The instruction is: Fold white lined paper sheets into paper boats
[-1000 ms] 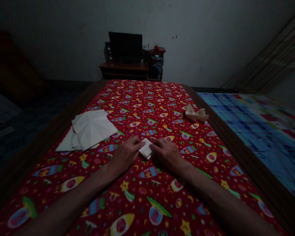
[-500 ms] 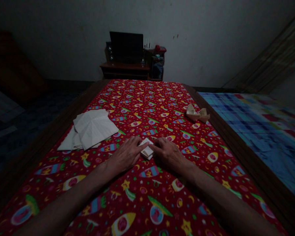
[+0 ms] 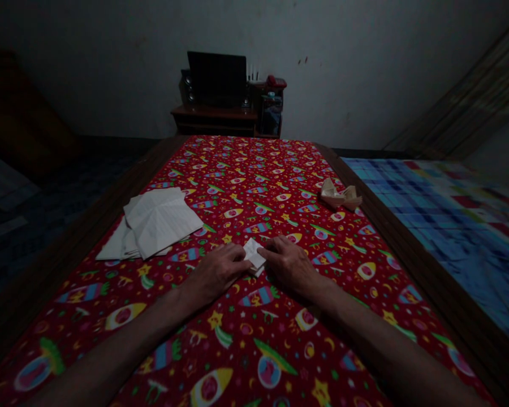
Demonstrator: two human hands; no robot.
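Observation:
A small square of folded white paper (image 3: 253, 252) lies on the red patterned cloth (image 3: 246, 339), one corner pointing away from me. My left hand (image 3: 220, 268) grips its left and near side, the thumb over the lower left edge and the fingers curled. From the right, my right hand (image 3: 289, 261) holds it with the thumb tip pressed on the top layer near the right corner and the other fingers bent beside it. The undersides of the paper and the fingertips beneath are hidden.
Left of my hands is a pile of creased white paper sheets (image 3: 165, 217). A folded paper boat shape (image 3: 340, 196) sits near the right edge. Beyond the far end, a dark monitor (image 3: 217, 78) and a red telephone (image 3: 276, 82) stand on a low wooden desk (image 3: 214, 116).
My left hand has shifted slightly down along the folded paper, its thumb now lower on the near left edge. More of the top layer shows, lying flatter. The right hand stays nearly still.

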